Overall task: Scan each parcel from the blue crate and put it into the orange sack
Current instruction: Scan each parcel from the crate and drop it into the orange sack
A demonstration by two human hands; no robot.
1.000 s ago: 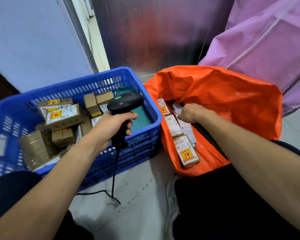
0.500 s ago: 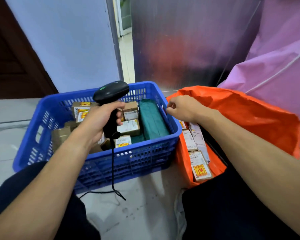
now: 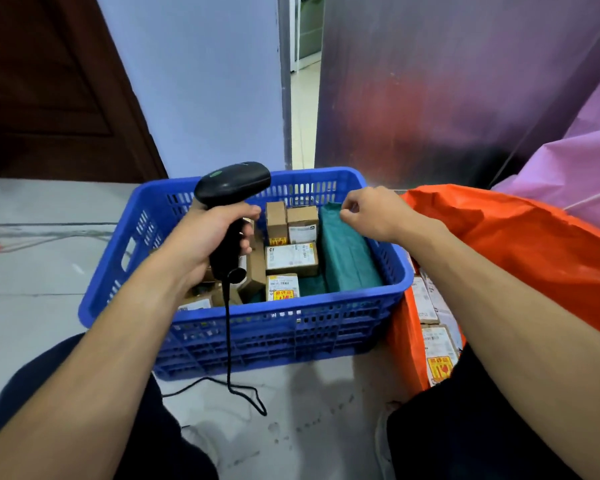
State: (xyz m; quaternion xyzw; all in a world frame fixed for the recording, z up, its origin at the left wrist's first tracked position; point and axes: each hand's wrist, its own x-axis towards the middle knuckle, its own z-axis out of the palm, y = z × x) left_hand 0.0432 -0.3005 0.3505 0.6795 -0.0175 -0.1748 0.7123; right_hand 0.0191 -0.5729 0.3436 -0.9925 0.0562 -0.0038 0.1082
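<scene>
A blue crate (image 3: pixel 284 327) stands on the floor in front of me, holding several small cardboard parcels (image 3: pixel 291 258) and a teal soft package (image 3: pixel 347 258) along its right wall. My left hand (image 3: pixel 208 237) grips a black corded barcode scanner (image 3: pixel 232 183) above the crate's left half. My right hand (image 3: pixel 371 213) hovers over the crate's right side, above the top of the teal package, fingers loosely curled and holding nothing. The orange sack (image 3: pixel 520 244) lies open to the right, with several labelled parcels (image 3: pixel 437 355) inside it.
The scanner's cable (image 3: pixel 229 358) hangs down over the crate's front wall onto the grey floor. A metal panel (image 3: pixel 447 88) and a purple sheet (image 3: pixel 575 161) stand behind the sack. A dark wooden door (image 3: pixel 49 88) is at the far left. My dark-clothed legs flank the crate.
My right hand has left the orange sack and moved left over the crate's right side. The view has swung left and up. My left hand still holds the scanner.
</scene>
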